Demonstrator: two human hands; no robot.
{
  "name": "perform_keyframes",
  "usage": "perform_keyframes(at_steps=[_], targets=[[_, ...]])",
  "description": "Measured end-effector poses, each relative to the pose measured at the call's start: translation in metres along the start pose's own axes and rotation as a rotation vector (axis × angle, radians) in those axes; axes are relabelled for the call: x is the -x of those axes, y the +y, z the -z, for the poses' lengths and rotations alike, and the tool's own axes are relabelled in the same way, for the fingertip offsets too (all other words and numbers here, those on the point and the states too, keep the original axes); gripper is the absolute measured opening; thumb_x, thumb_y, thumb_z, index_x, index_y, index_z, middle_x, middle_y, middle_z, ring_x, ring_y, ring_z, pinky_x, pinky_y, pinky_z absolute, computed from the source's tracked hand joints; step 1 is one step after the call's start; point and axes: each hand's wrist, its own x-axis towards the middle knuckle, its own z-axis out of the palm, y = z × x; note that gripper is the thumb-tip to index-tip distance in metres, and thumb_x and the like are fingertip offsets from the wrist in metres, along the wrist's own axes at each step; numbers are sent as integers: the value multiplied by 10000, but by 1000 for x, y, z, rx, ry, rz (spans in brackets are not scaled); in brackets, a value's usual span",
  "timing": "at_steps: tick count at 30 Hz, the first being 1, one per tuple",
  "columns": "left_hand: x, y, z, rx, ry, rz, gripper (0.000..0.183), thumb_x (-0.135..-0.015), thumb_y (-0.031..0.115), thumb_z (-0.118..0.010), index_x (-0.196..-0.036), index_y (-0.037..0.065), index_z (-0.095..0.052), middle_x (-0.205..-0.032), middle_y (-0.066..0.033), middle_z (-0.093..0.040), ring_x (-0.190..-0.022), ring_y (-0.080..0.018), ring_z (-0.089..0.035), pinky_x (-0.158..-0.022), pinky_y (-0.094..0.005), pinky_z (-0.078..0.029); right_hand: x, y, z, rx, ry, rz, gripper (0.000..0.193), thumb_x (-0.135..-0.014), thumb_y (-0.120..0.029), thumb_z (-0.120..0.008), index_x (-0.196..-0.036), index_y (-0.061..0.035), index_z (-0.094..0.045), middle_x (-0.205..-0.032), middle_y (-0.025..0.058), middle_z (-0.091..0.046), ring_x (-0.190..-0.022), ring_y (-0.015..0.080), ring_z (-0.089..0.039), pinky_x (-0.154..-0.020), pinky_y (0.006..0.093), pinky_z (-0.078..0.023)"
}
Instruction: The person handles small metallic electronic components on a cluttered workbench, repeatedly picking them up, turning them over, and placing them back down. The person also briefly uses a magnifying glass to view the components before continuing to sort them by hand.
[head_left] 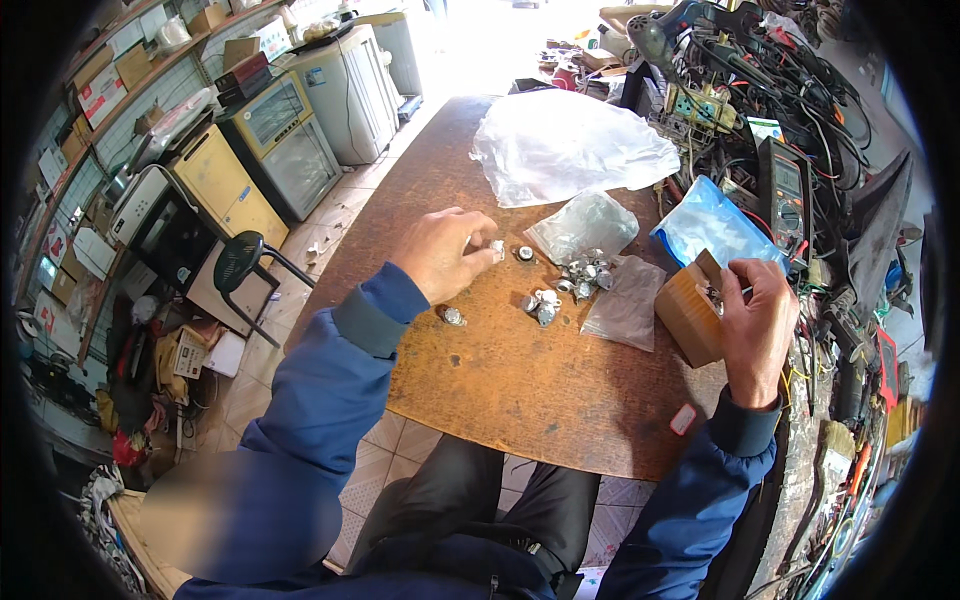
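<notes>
Thumb and fingers of my left hand (443, 252) pinch a small silver metal part (497, 249) just above the wooden table (520, 395). Close by stands a single round metal part (523, 254) with a dark rim; another part (453, 316) lies below my wrist. A small cluster of similar parts (543, 306) sits in the middle, and a larger pile (586, 275) rests against clear plastic bags. On the right, the bent fingers of my right hand (757, 318) are closed at the opening of a small brown cardboard box (690, 315). What they grip there is hidden.
A large clear plastic sheet (572, 145), two clear bags (585, 222) and a blue plastic bag (715, 228) lie on the table. Tangled cables and a multimeter (786, 195) crowd the right side. A dark stool (245, 262) and old appliances (345, 95) stand at left.
</notes>
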Motion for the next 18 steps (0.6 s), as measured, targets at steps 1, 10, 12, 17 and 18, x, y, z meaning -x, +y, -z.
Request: perform_keyframes(at_steps=[1,10,12,17,18], targets=[[0,1,-1,-5,-7,-23,261,-884,178,-738,-1085,15,-705,-893,-108,-667,-829,-253,-660,-785,-380,-533,1,-6,-2,-61,25,-18,96,-853,-42,-701,-920,26,-712,-852,167,-665,-734,317,-656,-688,370,-509],[-1,15,-3,187,30,-162,236,-866,118,-755,-1056,24,-651,-940,-127,-695,-852,-218,-678,-748,-361,-535,25,-53,-41,-522,-229,143,125,-838,-21,-740,-956,17,-724,-851,127,-679,-677,207,-645,-618,312,-513],[3,32,-4,241,25,-213,253,-849,92,-767,-1063,34,-645,-939,-122,-710,-824,-198,-693,-714,-341,-541,31,-54,-60,-779,-375,8,159,-867,-31,-736,-1015,26,-724,-882,119,-705,-730,155,-664,-650,283,-528],[19,55,-1,400,37,-244,256,-827,46,-782,-1055,43,-666,-901,-75,-732,-781,-116,-704,-678,-264,-545,34,-65,-71,-1178,-636,-238,166,-951,-36,-664,-1088,58,-680,-893,49,-710,-792,89,-640,-717,241,-533],[20,54,-5,429,28,-247,258,-825,38,-784,-1056,41,-669,-905,-72,-733,-791,-113,-704,-683,-261,-546,33,-64,-72,-1226,-660,-257,154,-956,-36,-659,-1080,51,-683,-892,48,-709,-793,85,-640,-715,239,-533]])
